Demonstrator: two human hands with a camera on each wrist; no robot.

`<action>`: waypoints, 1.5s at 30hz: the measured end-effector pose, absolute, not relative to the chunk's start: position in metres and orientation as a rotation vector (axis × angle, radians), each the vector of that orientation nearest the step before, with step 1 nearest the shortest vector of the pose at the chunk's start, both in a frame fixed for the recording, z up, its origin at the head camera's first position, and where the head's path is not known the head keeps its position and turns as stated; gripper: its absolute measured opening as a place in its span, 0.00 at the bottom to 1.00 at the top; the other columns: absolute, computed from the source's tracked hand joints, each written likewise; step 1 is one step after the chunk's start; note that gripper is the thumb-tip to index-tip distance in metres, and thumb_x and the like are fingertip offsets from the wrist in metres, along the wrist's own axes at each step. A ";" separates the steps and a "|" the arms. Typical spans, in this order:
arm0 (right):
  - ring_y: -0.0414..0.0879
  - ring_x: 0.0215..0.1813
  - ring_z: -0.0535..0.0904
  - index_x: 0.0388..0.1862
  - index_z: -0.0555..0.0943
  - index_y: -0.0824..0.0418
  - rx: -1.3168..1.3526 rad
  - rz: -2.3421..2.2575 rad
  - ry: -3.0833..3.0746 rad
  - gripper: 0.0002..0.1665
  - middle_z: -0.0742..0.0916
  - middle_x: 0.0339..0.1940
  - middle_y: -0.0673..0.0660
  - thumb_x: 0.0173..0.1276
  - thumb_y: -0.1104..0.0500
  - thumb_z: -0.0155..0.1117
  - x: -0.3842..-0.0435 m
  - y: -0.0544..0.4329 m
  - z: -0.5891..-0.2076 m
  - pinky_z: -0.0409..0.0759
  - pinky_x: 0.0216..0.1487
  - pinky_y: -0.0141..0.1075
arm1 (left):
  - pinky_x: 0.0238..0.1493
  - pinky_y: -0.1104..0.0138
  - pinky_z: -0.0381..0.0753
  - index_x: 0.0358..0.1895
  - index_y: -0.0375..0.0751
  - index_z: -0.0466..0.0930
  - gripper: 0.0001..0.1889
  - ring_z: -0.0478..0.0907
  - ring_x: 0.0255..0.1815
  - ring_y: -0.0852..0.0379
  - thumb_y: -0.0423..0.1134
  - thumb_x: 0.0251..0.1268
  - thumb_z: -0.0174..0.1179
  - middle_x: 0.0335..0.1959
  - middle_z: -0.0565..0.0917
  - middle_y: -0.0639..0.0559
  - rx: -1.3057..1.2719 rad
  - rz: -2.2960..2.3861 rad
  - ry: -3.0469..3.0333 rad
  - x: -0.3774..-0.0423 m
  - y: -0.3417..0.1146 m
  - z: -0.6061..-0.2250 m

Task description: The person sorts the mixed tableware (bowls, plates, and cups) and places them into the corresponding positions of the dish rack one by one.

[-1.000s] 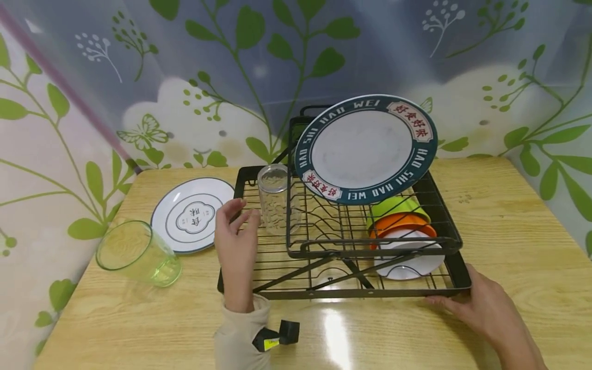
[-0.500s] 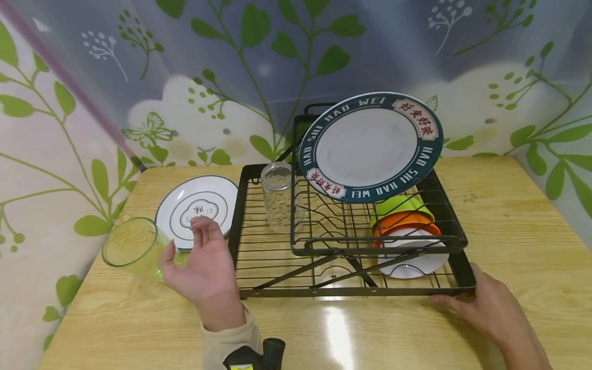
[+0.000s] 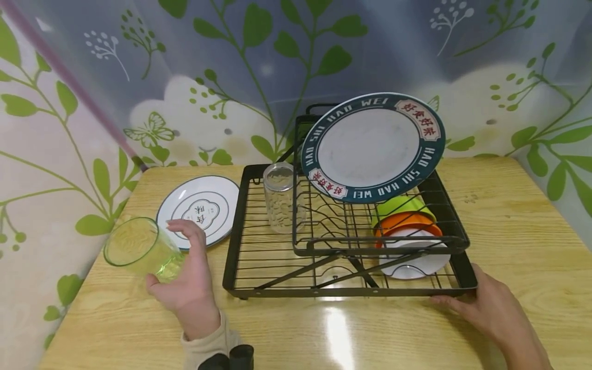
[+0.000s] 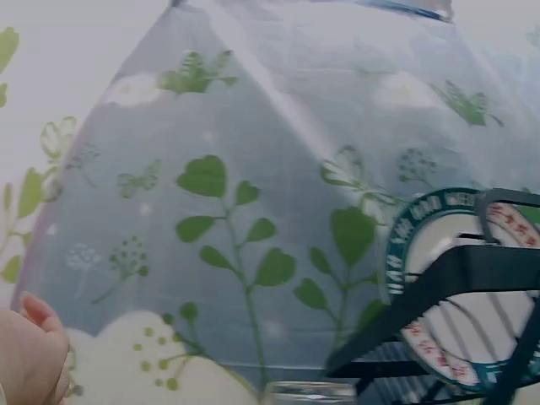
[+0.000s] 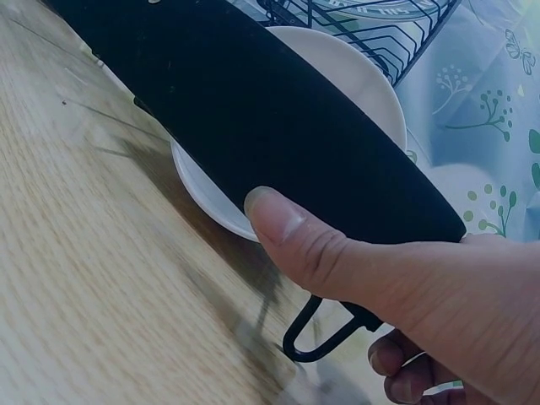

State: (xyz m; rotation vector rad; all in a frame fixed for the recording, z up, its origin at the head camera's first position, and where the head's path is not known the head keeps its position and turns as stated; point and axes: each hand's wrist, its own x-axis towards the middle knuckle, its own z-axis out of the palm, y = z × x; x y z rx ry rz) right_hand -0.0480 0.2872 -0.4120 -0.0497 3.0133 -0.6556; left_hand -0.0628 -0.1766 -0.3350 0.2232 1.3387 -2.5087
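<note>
My left hand is beside the base of a tilted-looking green glass, thumb and fingers spread apart around its near side; whether skin meets glass I cannot tell. In the left wrist view only part of that hand shows at the lower left edge. With the right hand I grip the front right corner of a black two-tier dish rack. The right wrist view has the thumb pressed on the rack's dark side, with fingers curled below.
A clear glass stands upside down in the rack's left part. A large green-rimmed plate leans on the upper tier. Below are a green bowl, an orange bowl and a white dish. Another white plate lies on the table.
My left hand has moved left, away from the rack's left side, to the green glass. The right hand stays at the rack's corner.
</note>
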 end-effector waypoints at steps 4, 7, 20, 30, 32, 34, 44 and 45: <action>0.71 0.44 0.78 0.56 0.69 0.68 -0.049 -0.660 3.018 0.53 0.83 0.39 0.70 0.44 0.33 0.76 -0.047 0.288 -0.412 0.74 0.41 0.61 | 0.53 0.54 0.74 0.65 0.47 0.60 0.41 0.74 0.52 0.38 0.63 0.50 0.62 0.54 0.73 0.32 0.226 -2.477 1.319 -0.066 -0.190 -0.341; 0.71 0.44 0.78 0.55 0.69 0.69 -0.040 -0.662 3.009 0.53 0.83 0.39 0.70 0.44 0.32 0.76 -0.047 0.288 -0.412 0.73 0.41 0.61 | 0.54 0.53 0.74 0.63 0.50 0.63 0.37 0.74 0.53 0.36 0.61 0.52 0.62 0.57 0.72 0.33 0.229 -2.461 1.284 -0.067 -0.198 -0.346; 0.71 0.44 0.79 0.56 0.70 0.68 -0.086 -0.703 3.023 0.52 0.84 0.41 0.71 0.44 0.34 0.76 -0.047 0.286 -0.413 0.74 0.40 0.60 | 0.57 0.44 0.70 0.54 0.59 0.74 0.26 0.69 0.60 0.38 0.66 0.55 0.61 0.60 0.72 0.45 0.231 -2.428 1.060 -0.072 -0.215 -0.377; 0.72 0.44 0.79 0.57 0.69 0.68 -0.091 -0.712 3.031 0.53 0.83 0.42 0.73 0.44 0.34 0.76 -0.046 0.286 -0.413 0.74 0.40 0.61 | 0.53 0.51 0.75 0.55 0.57 0.72 0.28 0.73 0.54 0.41 0.62 0.54 0.64 0.56 0.72 0.40 0.245 -2.409 1.120 -0.076 -0.218 -0.384; 0.70 0.43 0.79 0.55 0.70 0.68 -0.089 -0.715 3.036 0.51 0.84 0.41 0.71 0.44 0.34 0.77 -0.046 0.286 -0.412 0.74 0.40 0.60 | 0.53 0.51 0.75 0.56 0.58 0.72 0.28 0.73 0.54 0.41 0.62 0.54 0.65 0.57 0.72 0.40 0.259 -2.408 1.124 -0.076 -0.217 -0.382; 0.69 0.42 0.80 0.54 0.71 0.67 -0.088 -0.719 3.040 0.50 0.84 0.39 0.70 0.44 0.34 0.77 -0.046 0.286 -0.412 0.74 0.39 0.60 | 0.53 0.50 0.75 0.56 0.58 0.72 0.27 0.73 0.54 0.41 0.62 0.54 0.65 0.57 0.72 0.40 0.273 -2.408 1.127 -0.076 -0.217 -0.381; 0.53 0.32 0.76 0.47 0.72 0.65 -0.079 -0.718 3.048 0.45 0.82 0.28 0.55 0.43 0.35 0.78 -0.044 0.286 -0.412 0.74 0.33 0.53 | 0.54 0.52 0.72 0.55 0.55 0.75 0.26 0.73 0.54 0.45 0.58 0.52 0.64 0.56 0.76 0.44 0.198 -2.554 0.979 -0.077 -0.212 -0.374; 0.53 0.32 0.76 0.46 0.72 0.65 -0.076 -0.718 3.049 0.45 0.82 0.28 0.55 0.43 0.35 0.78 -0.044 0.286 -0.412 0.74 0.33 0.53 | 0.54 0.53 0.71 0.56 0.55 0.74 0.27 0.73 0.54 0.45 0.58 0.51 0.64 0.56 0.76 0.44 0.196 -2.576 0.961 -0.077 -0.212 -0.373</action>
